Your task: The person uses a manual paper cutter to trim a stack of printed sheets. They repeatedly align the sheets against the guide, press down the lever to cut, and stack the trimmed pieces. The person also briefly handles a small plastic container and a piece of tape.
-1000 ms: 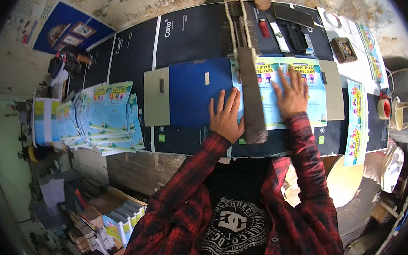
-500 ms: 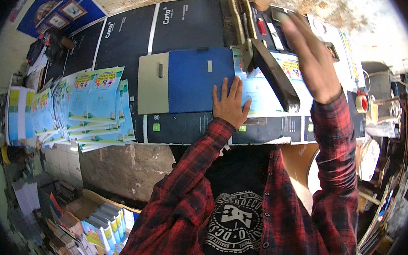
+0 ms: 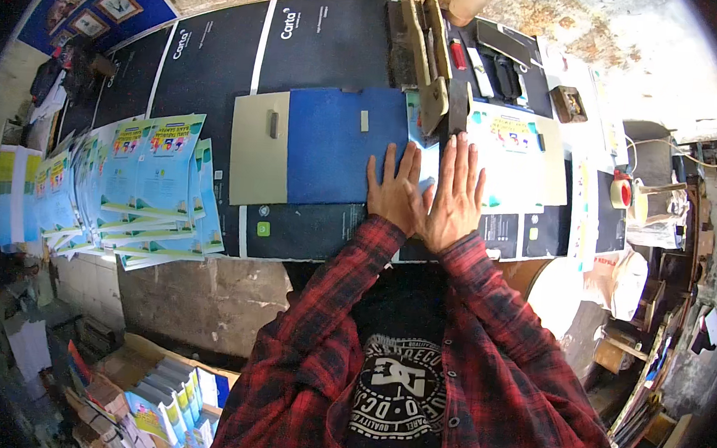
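Note:
My left hand point(image 3: 393, 186) lies flat on the right end of a blue board point(image 3: 331, 150), its fingers stretched out. Beside it, my right hand point(image 3: 453, 199) is also flat with fingers extended, its thumb side against my left hand. It reaches over the light blue printed sheet point(image 3: 510, 173), fingertips at the dark lever point(image 3: 458, 110) of a worn bench-mounted device with upright wooden-looking plates point(image 3: 423, 44). The lever appears to run under my right hand, which hides its near end. A pale beige panel point(image 3: 259, 153) with a small metal piece adjoins the blue board.
Stacks of blue and green printed sheets point(image 3: 148, 174) fan out on the left of the black-covered table point(image 3: 220, 61). At the back right lie a red lighter point(image 3: 458, 53), a phone point(image 3: 504, 43) and a small wooden box point(image 3: 568, 104). A tape roll point(image 3: 621, 193) sits at the right edge.
My right hand has come down from the raised position at upper right to beside my left hand. The lever, earlier sticking out toward the right, now lines up with my right hand.

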{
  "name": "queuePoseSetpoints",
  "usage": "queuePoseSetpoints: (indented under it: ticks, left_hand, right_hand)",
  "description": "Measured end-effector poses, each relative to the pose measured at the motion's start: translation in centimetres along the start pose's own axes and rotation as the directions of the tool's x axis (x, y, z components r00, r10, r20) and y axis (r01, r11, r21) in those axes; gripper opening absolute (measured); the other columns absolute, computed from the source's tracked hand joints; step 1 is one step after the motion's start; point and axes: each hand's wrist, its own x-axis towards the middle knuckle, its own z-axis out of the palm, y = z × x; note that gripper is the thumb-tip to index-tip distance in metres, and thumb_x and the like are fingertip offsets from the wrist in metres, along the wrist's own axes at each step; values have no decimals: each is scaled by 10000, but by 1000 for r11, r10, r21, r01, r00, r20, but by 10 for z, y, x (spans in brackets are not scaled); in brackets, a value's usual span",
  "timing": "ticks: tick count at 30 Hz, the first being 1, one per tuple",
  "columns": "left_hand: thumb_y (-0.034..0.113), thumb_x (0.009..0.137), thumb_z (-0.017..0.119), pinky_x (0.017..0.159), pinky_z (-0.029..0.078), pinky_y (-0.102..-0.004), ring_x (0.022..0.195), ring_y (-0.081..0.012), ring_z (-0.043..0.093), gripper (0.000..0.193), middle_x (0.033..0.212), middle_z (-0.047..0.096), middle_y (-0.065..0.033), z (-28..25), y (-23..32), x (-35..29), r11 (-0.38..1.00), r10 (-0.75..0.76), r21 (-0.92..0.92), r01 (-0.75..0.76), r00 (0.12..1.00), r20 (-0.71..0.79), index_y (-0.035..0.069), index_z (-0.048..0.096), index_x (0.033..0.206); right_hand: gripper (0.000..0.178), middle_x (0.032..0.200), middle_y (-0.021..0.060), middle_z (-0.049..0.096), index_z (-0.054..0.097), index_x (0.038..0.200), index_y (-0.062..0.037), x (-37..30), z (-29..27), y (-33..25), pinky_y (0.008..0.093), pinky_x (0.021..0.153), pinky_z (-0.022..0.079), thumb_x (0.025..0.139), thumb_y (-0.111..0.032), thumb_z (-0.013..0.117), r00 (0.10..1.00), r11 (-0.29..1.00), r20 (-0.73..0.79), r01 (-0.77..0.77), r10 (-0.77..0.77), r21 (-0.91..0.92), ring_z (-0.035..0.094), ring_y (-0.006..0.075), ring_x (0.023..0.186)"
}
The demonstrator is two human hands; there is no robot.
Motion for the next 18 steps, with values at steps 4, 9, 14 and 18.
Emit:
queuePoseSetpoints:
  ticks: [4,9,14,18]
  left_hand:
    - [450,943,484,1150,181,-611,1425,-361,307,676,1545,378,-94,-4,-5,-4,1000,14,-20,-14,1000,11,37,413,1474]
    - [446,949,506,1132,197,-640,1410,-383,321,647,1527,387,-116,-7,-4,-1,999,12,-44,-11,1000,26,34,441,1443]
    - [444,937,532,1062,245,-708,1344,-427,361,640,1473,411,-145,-3,9,6,998,44,36,-44,999,0,176,383,1499]
    - [451,938,529,1036,237,-759,1350,-432,342,615,1448,399,-146,1,11,7,996,-13,83,10,999,38,232,391,1496]
  right_hand:
    - [807,1542,308,301,326,1477,89,18,-50,1,420,1157,303,867,-287,697,993,902,-35,119,-115,415,315,433,1436]
    - [548,1355,205,569,547,1364,13,79,-113,55,383,1062,411,979,-376,547,929,398,300,-196,-218,896,516,271,1308]
    - [842,1258,290,599,545,1298,79,37,5,238,443,993,472,786,-553,761,899,890,-94,-401,428,218,592,378,1179]
    - [973,1326,250,537,398,1444,-59,23,45,249,509,1037,409,719,-571,795,866,865,-34,-494,498,87,523,380,1241]
